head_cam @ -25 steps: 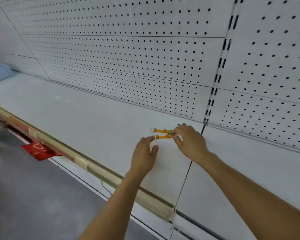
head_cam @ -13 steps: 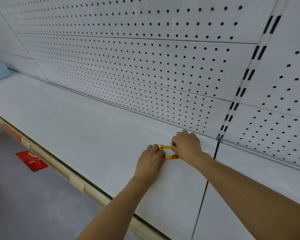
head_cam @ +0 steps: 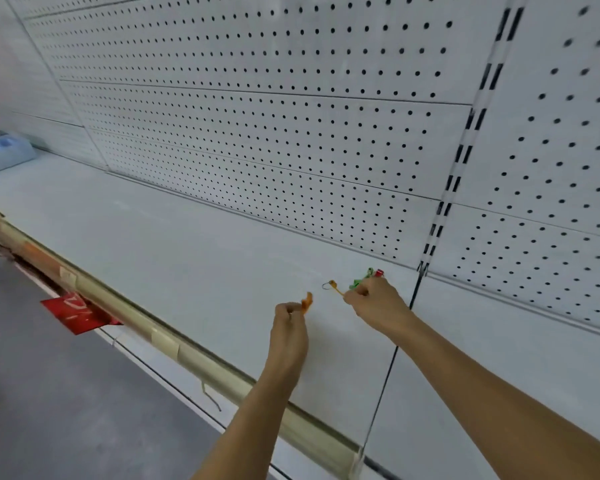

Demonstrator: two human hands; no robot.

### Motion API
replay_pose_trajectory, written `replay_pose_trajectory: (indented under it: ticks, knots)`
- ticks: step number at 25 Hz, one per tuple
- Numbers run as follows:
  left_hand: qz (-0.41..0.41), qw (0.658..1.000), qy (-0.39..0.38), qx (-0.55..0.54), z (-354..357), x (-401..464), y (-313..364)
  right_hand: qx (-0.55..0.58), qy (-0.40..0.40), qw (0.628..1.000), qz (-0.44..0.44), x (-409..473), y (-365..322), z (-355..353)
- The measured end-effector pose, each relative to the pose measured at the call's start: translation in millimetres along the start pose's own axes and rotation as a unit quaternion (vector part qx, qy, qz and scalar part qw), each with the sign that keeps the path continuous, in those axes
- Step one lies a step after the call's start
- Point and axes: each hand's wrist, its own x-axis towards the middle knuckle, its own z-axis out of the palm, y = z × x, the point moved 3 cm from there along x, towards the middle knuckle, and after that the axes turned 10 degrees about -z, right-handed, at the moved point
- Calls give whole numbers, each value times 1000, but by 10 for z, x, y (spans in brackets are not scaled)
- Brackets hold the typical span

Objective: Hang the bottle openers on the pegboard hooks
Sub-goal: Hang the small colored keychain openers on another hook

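Both hands are raised just above the shelf (head_cam: pixel 194 237), below the pegboard (head_cam: pixel 257 133): the left hand (head_cam: pixel 289 323) pinches one orange bottle opener (head_cam: pixel 306 301), its long axis near upright. The right hand (head_cam: pixel 374 301), nearer the board, grips an orange opener with ring (head_cam: pixel 332 285) pointing left, plus green and red pieces (head_cam: pixel 369 274). No hooks are visible; judged, hanging requires reaching upward.

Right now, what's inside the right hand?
The right hand grips a bunch of bottle openers: an orange one with a metal ring pokes out left, green and red ends above. The parts inside the fist are covered, so their count is unclear.
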Motion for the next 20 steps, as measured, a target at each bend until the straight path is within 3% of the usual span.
replay_pose_trajectory:
  ticks: [2, 4, 13, 20]
  knots:
    - [-88, 978, -13, -188, -3, -248, -68, 136, -12, 989, 59, -336, 29, 20]
    - [-116, 958, -24, -262, -40, -601, -149, 216, -24, 970, 106, -736, 45, 34]
    - [-129, 925, -248, -259, 284, -1962, -706, 322, -47, 937, 124, -2319, 177, -73]
    - [-109, 921, -273, -256, 443, -2664, -907, 354, -18, 927, 120, -3230, 457, -229]
